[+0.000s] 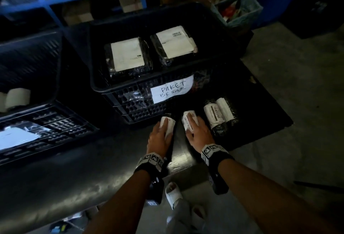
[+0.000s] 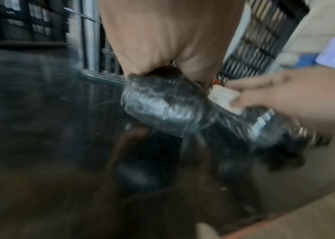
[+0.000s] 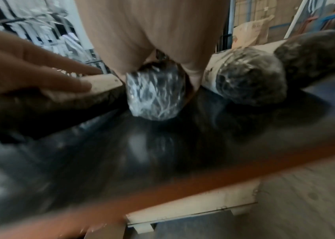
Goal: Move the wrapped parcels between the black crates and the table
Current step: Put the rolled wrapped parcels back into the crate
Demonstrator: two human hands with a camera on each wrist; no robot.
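Both hands rest on cylindrical wrapped parcels lying on the black table, just in front of the near wall of the black crate that bears a handwritten paper sign reading "PAKET BESAR". The left hand is curled round the left cylindrical parcel, thumb on one side and fingers over the top. The right hand grips the right cylindrical parcel in the same manner; the right wrist view shows its wrapped end projecting below the palm, close above the table. Whether either parcel is lifted clear of the surface cannot be told.

Just right of the right hand, two further cylindrical parcels lie side by side on the table, touching each other. Inside the labelled crate lie two flat parcels with white labels facing up. A second black crate stands at the left, with a white roll-shaped item in it.
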